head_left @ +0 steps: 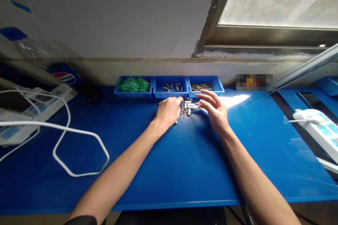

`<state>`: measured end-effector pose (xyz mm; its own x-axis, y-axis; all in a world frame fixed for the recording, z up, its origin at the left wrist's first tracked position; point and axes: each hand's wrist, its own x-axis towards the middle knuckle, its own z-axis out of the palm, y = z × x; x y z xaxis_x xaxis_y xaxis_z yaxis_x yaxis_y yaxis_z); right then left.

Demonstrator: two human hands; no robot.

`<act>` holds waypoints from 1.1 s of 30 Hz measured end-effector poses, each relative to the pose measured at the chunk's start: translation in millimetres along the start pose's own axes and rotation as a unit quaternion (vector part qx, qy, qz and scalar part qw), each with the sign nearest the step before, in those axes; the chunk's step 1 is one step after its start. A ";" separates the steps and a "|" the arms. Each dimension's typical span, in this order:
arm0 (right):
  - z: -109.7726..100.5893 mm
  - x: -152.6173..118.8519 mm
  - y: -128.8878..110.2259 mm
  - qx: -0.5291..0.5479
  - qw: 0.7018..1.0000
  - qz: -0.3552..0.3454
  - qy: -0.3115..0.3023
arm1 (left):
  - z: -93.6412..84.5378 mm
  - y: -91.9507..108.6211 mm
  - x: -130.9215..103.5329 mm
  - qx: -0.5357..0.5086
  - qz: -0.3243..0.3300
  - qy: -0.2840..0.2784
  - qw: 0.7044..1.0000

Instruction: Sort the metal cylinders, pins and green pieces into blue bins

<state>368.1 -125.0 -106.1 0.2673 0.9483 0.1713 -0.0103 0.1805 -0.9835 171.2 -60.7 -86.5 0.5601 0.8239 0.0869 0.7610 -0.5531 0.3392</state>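
Observation:
Small metal cylinders and thin brass-coloured pins lie in a pile on the blue table, between my hands. My left hand is at the pile's left side, its fingers curled together; whatever they hold, if anything, is hidden. To the right of the pile is my right hand, palm inward, with fingers spread and nothing seen in it. Behind the pile stand three blue bins in a row: the left bin holds green plastic pieces, the middle bin some metal cylinders, the right bin many thin pins.
White cable loops over the table's left side, beside a power strip and a leaning Pepsi bottle. A second power strip and a dark phone lie at the right. The wall and window rise behind the bins.

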 end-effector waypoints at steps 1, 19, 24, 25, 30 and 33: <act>0.5 -0.3 -0.6 0.004 1.000 0.002 0.000 | 0.5 0.4 -0.3 0.004 0.000 0.003 1.000; 3.3 -0.7 -2.2 -0.004 0.999 0.032 -0.014 | -7.7 4.6 6.6 -0.499 0.004 0.112 0.859; 7.8 -3.0 -4.8 0.039 0.995 0.080 -0.037 | -9.1 4.5 7.9 -0.584 -0.034 0.081 0.807; 9.1 -3.5 -5.7 0.049 0.994 0.088 -0.035 | -9.3 4.3 7.8 -0.585 -0.038 0.076 0.806; 13.0 -4.4 -8.5 0.096 0.991 0.090 -0.038 | -10.3 2.7 7.6 -0.574 -0.033 0.070 0.815; 12.5 -3.9 -7.7 0.102 0.989 0.096 -0.040 | -10.3 2.6 7.7 -0.560 -0.030 0.074 0.825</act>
<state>355.2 -126.9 -98.4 0.1638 0.9865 -0.0060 -0.2509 0.0358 -0.9673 174.1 -54.5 -75.3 0.4226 0.8978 0.1243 -0.0400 -0.1185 0.9921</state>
